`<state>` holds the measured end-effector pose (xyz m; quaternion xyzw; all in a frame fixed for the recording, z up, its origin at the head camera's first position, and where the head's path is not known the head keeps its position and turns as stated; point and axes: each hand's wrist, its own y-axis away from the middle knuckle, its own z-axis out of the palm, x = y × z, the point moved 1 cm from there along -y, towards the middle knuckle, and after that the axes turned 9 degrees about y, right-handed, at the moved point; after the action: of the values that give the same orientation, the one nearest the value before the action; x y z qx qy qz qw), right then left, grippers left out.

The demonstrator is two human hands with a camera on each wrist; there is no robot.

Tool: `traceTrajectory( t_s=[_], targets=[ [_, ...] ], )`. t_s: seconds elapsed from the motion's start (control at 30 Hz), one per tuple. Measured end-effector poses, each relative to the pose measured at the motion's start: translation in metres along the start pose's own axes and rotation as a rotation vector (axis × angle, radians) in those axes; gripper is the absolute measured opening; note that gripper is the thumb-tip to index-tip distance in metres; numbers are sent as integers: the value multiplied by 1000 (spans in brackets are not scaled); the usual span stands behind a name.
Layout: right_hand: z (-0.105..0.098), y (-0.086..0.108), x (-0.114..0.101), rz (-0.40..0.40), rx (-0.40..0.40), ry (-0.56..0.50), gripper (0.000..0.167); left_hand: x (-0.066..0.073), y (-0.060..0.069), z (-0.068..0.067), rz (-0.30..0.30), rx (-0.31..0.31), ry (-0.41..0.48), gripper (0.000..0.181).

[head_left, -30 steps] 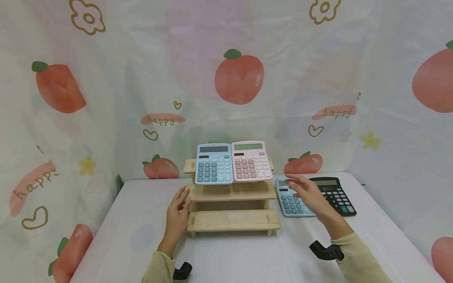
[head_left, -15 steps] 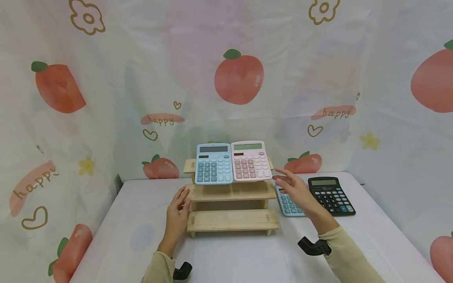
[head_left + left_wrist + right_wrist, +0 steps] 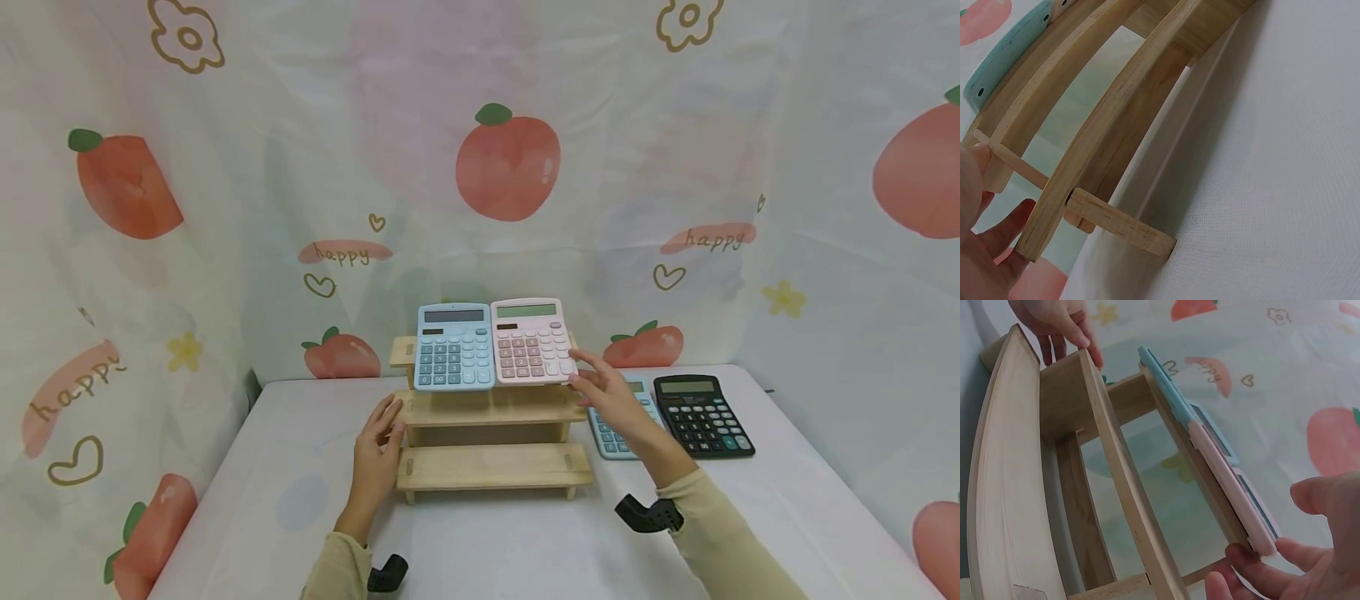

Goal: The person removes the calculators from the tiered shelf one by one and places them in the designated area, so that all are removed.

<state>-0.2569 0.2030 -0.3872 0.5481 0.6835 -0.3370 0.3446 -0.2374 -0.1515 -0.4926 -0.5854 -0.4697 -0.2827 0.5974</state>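
A blue calculator and a pink calculator lean side by side on the top tier of a wooden three-tier stand. My left hand holds the left end of the middle tier; in the right wrist view its thumb and a finger lie on either side of that board. With fingertips, my right hand touches the lower right corner of the pink calculator. In the right wrist view its thumb stands apart from the calculator and the fingers reach the edge.
On the table's right lie a second blue calculator, partly hidden by my right hand, and a black calculator. A fruit-printed cloth hangs behind the white table. Black devices sit at both wrists.
My right hand has moved left, from over the table's blue calculator to the pink calculator's corner. The black calculator has come fully into view. My left hand stays put.
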Motion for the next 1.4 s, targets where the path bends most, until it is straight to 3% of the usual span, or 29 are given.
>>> traceTrajectory(
  t_s=[0.17,0.5,0.8,1.2,1.4],
  targets=[
    [4,-3,1,27,-3,-50,55,-2,0,1,39,10,-14,37],
    [7,-9,9,7,10,-254,58,0,0,0,-12,2,7,38],
    [11,-16,13,58,52,-410,54,1,1,-1,-5,1,5,38],
    [14,-16,12,113,74,-547,57,-1,0,-1,21,11,-16,37],
    [9,-12,10,135,74,-587,56,-1,0,-1,-2,6,-14,38]
  ],
)
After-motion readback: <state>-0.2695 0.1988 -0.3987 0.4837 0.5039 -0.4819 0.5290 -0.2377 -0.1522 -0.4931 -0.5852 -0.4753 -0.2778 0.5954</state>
